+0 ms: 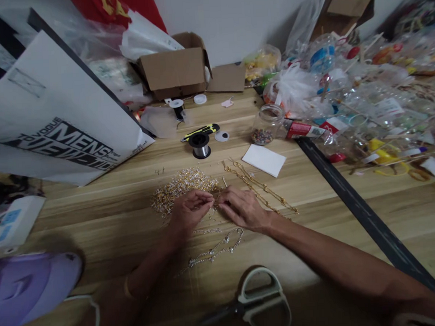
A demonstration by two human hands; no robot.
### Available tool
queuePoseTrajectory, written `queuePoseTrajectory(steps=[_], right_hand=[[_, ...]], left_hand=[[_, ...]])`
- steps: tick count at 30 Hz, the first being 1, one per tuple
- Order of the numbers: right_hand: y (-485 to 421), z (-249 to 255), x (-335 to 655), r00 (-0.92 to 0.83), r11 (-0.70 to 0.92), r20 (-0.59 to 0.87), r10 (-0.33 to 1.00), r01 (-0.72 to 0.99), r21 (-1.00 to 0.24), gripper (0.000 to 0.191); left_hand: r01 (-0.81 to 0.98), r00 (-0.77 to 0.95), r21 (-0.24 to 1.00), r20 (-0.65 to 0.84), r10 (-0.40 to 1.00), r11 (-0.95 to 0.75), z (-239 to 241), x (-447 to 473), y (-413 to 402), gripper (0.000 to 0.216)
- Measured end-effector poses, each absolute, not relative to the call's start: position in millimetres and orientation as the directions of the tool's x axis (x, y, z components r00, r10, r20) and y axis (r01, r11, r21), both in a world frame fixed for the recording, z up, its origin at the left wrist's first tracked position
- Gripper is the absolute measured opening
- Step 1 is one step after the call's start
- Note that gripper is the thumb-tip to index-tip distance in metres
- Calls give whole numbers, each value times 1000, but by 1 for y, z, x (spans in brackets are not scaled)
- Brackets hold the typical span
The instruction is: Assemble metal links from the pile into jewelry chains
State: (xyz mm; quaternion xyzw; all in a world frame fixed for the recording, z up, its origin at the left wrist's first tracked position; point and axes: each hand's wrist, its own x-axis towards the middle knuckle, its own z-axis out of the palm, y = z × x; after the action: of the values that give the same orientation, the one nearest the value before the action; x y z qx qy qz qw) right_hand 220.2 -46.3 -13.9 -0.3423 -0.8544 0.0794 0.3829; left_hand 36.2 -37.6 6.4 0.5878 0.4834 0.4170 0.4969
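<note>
My left hand (192,208) and my right hand (243,208) meet over the wooden table, fingertips pinched close together. Whatever lies between the fingers is too small to make out. Just behind my left hand spreads a pile of small gold and silver jewellery pieces (182,182). Gold beaded chains (262,187) lie behind and to the right of my right hand. Nearer to me, a silver chain with charms (216,250) rests on the wood, with a short silver chain piece (206,230) above it.
Scissors (264,296) lie at the front. Behind the pile are a wire spool (201,147), a yellow-black cutter (201,131), a white card (264,159) and a bead jar (266,126). A white bag (61,113) and purple iron (38,289) stand left; plastic bottles (375,106) crowd the right.
</note>
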Motion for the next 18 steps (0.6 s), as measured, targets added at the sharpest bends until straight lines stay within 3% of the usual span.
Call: queuePoseTrajectory(steps=[10,18], right_hand=[[-45,-18,220,-483,762,602,636,513,-395,7],[-46,-19,220,-483,748,581,655,521,-410,9]], left_hand=[[374,204,879,233,951,-295,2,36,-42,7],[306,189,936,121,974,-175,0,36,-41,10]])
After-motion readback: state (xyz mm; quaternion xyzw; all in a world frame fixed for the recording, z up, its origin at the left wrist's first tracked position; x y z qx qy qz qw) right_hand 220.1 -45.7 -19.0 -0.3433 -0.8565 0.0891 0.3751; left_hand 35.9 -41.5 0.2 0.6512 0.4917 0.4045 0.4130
